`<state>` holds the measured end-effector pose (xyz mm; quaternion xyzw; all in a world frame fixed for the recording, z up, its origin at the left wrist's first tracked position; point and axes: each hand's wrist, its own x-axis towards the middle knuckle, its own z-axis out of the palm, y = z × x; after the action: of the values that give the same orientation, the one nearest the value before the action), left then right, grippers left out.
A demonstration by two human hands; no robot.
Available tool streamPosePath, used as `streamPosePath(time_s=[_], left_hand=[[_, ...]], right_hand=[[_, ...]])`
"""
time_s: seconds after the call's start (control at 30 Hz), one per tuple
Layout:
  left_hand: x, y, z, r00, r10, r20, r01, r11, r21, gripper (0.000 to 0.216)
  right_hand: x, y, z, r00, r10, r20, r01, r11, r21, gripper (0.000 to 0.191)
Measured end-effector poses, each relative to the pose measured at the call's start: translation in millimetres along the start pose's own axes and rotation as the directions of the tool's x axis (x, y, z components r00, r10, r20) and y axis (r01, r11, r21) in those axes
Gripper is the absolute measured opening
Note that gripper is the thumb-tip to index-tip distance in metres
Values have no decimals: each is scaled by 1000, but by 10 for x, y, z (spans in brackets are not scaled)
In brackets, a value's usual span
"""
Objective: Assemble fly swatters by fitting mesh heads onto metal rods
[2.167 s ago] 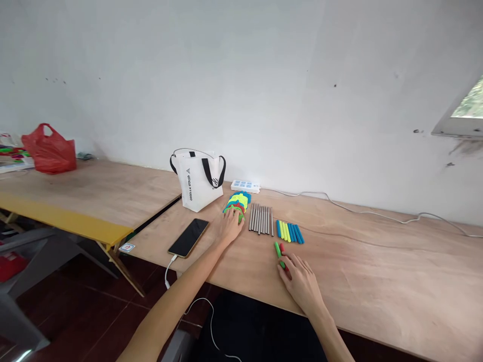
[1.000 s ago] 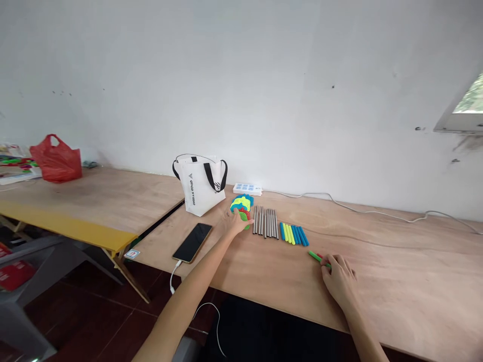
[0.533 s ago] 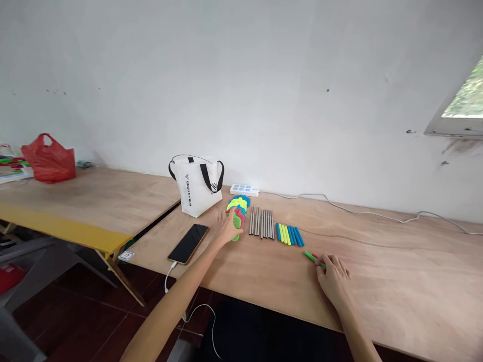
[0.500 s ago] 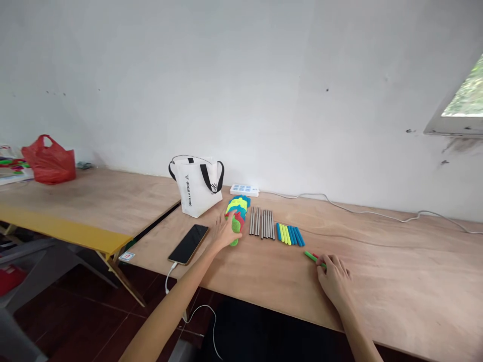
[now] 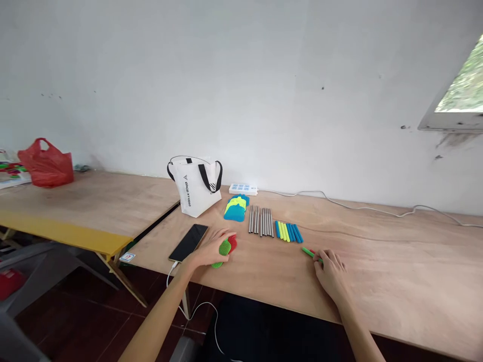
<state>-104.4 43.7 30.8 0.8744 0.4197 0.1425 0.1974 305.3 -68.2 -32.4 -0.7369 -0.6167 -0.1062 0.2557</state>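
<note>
"Hands first: what are they doing?"

"The left hand [image 5: 212, 249] pinches a green mesh piece [image 5: 225, 247] and a red piece [image 5: 233, 243] between thumb and fingers, just beside the phone [image 5: 189, 242]. The right hand [image 5: 332, 274] closes its fingertips on a green stick [image 5: 307, 252]; the red stick [image 5: 312, 251] alongside is mostly hidden, so perhaps it's gripped too."

"What's changed?"

"Those two flat pieces have left the blue and yellow pile [image 5: 234, 214] and come toward the near edge, so the pieces now sit in two groups."

"And the surface?"

"Wooden bench [image 5: 271, 281], with metal tubes [image 5: 266, 222] beside a row of short sticks [image 5: 286, 232]. A white bag [image 5: 196, 193] and a power strip [image 5: 243, 189] stand near the wall [image 5: 264, 90]."

"The room?"

"A red bag [image 5: 47, 166] on the neighbouring bench [image 5: 105, 196] to the left; a window [image 5: 466, 80] at the right."
</note>
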Motion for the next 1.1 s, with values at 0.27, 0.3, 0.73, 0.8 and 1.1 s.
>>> streamPosePath(time_s=[0.27, 0.3, 0.73, 0.8, 1.1], left_hand=[[125, 679, 637, 974, 27, -225, -34, 999, -28, 57], [146, 704, 700, 970, 9, -243, -14, 1000, -19, 52], [400, 526, 657, 956, 41, -289, 27, 974, 227, 40], [512, 528, 652, 964, 50, -262, 25, 961, 275, 49], [463, 667, 667, 982, 53, -179, 36, 888, 458, 50]], right_hand=[[-9, 26, 26, 1000, -24, -18, 24, 1000, 16, 19], [-10, 32, 28, 999, -29, -16, 29, 999, 20, 19], [12, 9, 41, 998, -60, 9, 59, 997, 59, 21], [7, 16, 39, 998, -69, 7, 68, 996, 58, 21], [11, 22, 34, 996, -83, 10, 83, 996, 39, 21]])
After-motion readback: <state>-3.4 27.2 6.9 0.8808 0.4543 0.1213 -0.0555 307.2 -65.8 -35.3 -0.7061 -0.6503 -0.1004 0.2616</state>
